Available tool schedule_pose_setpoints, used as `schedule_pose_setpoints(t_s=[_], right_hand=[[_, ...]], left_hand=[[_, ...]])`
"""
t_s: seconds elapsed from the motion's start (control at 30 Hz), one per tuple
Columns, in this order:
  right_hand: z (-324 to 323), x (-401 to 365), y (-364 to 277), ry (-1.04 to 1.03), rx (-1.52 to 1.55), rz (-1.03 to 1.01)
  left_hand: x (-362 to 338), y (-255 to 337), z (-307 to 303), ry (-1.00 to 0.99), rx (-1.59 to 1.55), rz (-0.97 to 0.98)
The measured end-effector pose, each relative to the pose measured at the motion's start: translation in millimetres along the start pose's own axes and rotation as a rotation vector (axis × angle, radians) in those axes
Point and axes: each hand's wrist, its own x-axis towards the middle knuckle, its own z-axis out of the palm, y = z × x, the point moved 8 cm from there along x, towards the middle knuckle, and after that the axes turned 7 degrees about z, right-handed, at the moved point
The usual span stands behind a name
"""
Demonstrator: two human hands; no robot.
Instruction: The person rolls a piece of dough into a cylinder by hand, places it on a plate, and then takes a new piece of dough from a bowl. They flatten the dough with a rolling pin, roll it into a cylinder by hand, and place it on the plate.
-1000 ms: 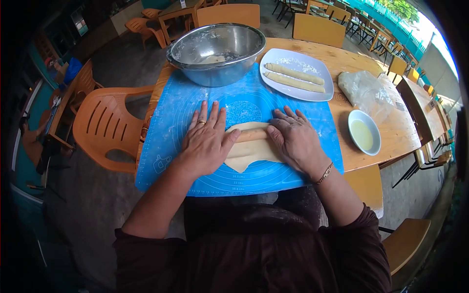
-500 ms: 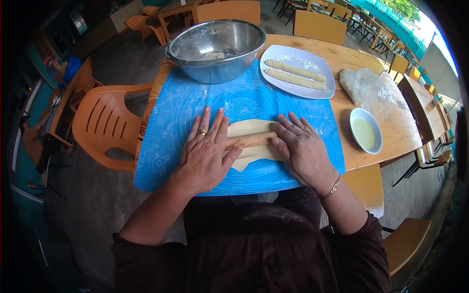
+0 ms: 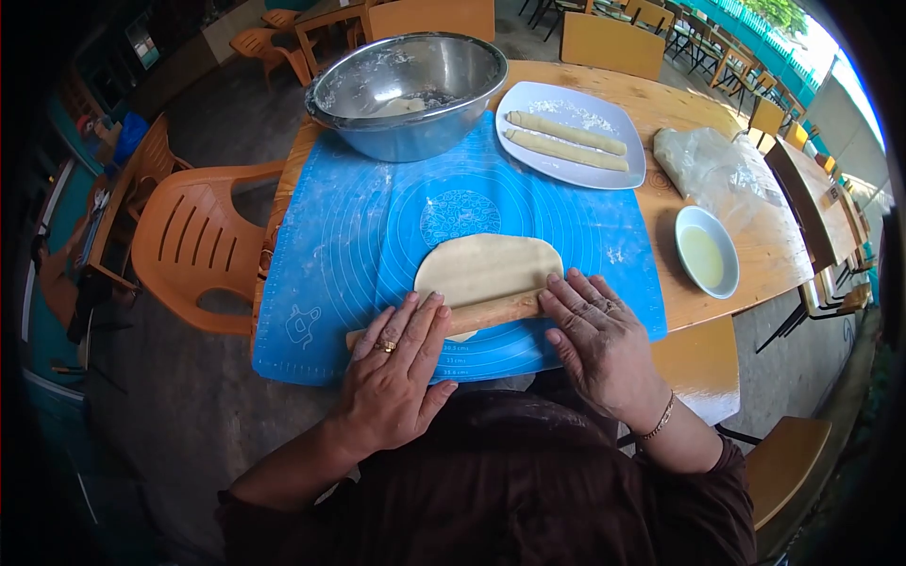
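A thin wooden rolling pin [image 3: 495, 311] lies across the near edge of a flat, rounded sheet of dough [image 3: 486, 267]. My left hand [image 3: 392, 373] rests on the pin's left part, fingers stretched out, a ring on one finger. On the pin's right end lies my right hand [image 3: 604, 349], its fingers extended too. Both palms face down. The dough lies on a blue mat [image 3: 321, 236] printed with circles and measurements. A little dough shows on the near side of the pin.
A steel bowl [image 3: 406, 137] with dough inside stands at the back left. Two dough rolls [image 3: 566, 151] lie on a white plate [image 3: 628, 179]. At right are a plastic bag [image 3: 708, 165] and a bowl of yellowish liquid [image 3: 703, 255]. An orange chair [image 3: 203, 236] stands at left.
Both hands and the rolling pin have moved toward my body, from the dough's middle to its near edge. More of the dough's far part now shows.
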Motion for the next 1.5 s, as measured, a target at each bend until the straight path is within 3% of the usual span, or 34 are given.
schedule_pose_setpoints(t_s=[0.13, 0.23, 0.7, 0.8, 0.87, 1.07, 1.27, 1.3, 1.33, 1.4, 1.43, 1.5], right_hand=[[12, 29, 10, 0.006, 0.021, 0.019], [28, 56, 22, -0.001, -0.03, 0.095], [-3, -24, -7, 0.016, -0.002, -0.028], [-5, -26, -6, 0.064, 0.052, -0.105], [-14, -17, -10, 0.119, -0.022, -0.019], [-17, 0, -4, 0.02, 0.093, -0.044], [-10, 50, 11, 0.057, 0.165, -0.057], [9, 56, 20, -0.155, 0.202, 0.018], [18, 56, 20, -0.151, 0.2, 0.013], [29, 56, 6, 0.011, -0.166, -0.101], [34, 57, 8, -0.214, -0.138, -0.009], [39, 60, 6, -0.165, -0.174, -0.033]], left_hand=[[28, -27, -7, -0.005, -0.01, -0.032], [51, -60, 5, -0.007, 0.018, -0.188], [-12, 12, -5, 0.092, 0.05, 0.034], [-15, 14, -6, 0.256, 0.148, 0.102], [-11, 17, -13, 0.323, 0.153, 0.049], [-3, 5, -27, 0.282, -0.167, 0.012], [21, -20, -43, 0.284, -0.13, -0.035], [23, -31, -33, 0.233, -0.198, -0.07], [23, -35, -29, 0.238, -0.194, -0.07], [23, -45, -15, 0.123, -0.103, -0.125], [23, -45, -15, 0.123, -0.102, -0.128], [23, -40, -13, 0.083, 0.174, -0.111]])
